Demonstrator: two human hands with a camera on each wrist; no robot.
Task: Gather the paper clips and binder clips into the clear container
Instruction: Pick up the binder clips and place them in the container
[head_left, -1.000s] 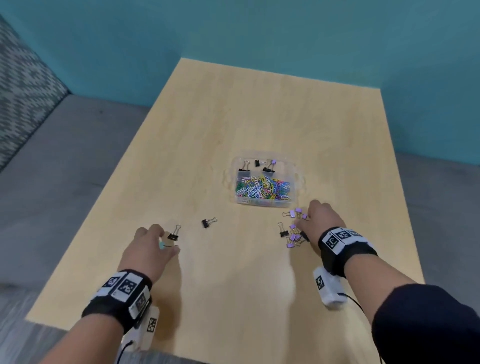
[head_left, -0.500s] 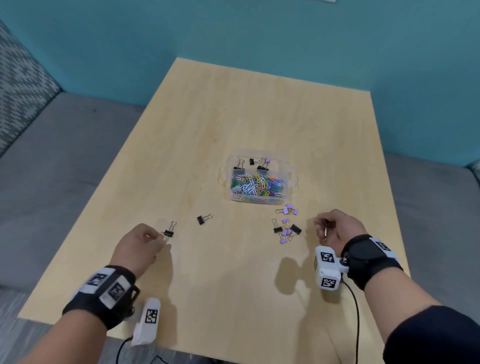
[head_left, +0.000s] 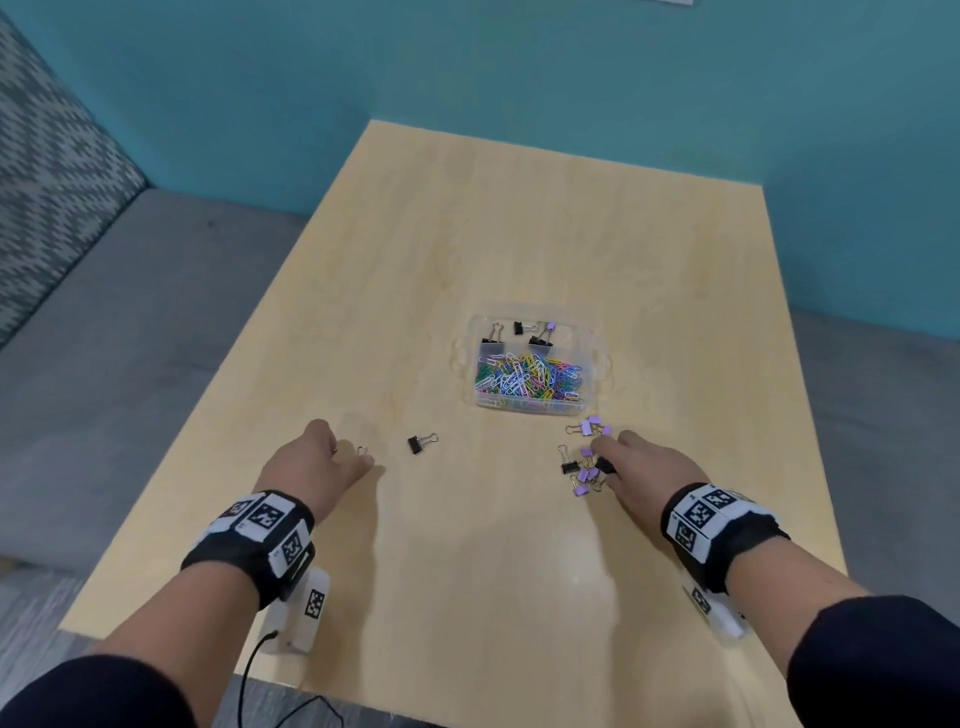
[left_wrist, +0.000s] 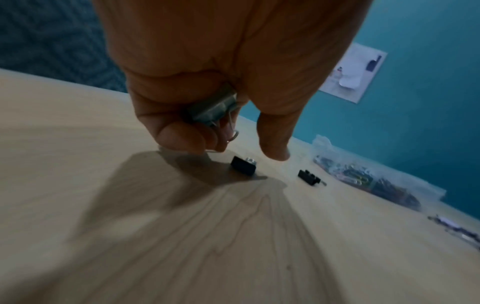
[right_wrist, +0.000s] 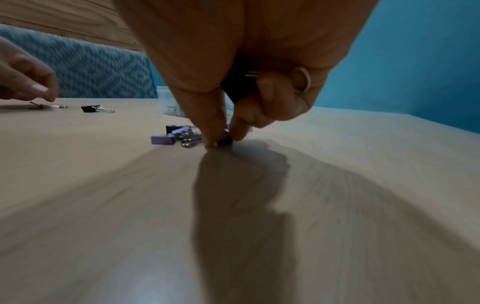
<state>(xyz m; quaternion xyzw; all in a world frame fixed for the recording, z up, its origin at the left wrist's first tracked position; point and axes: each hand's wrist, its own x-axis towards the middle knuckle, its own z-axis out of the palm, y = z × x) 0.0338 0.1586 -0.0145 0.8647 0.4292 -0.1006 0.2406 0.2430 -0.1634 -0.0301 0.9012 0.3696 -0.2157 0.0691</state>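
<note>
the clear container (head_left: 592, 364) sits near the middle of the table (head_left: 467, 234), a low see-through box with small lugs on its left and right sides. inside, a heap of paper clips (head_left: 527, 382) in many colours fills the near part, and three binder clips (head_left: 519, 333) lie along the far wall: two black ones and one black with a purple piece beside it.

just in front of the container's right corner lies a loose cluster (head_left: 584, 462) of small purple and black binder clips with silver wire handles, some touching one another. the right hand (head_left: 649, 467) is down on this cluster; in the right wrist view its thumb and forefinger tips (right_wrist: 215, 131) pinch a small black clip (right_wrist: 224, 140) against the table, while the other fingers are curled into the palm around something dark with a wire loop showing.

a lone black binder clip (head_left: 421, 443) lies on the table between the two hands, handles pointing right. the left hand (head_left: 311, 462) is low over the table to its left; in the left wrist view its fingers are curled round a grey clip (left_wrist: 215, 111) whose wire handles stick out below, with the thumb held apart. another black clip (left_wrist: 244, 167) lies on the table just beyond its fingertips.
</note>
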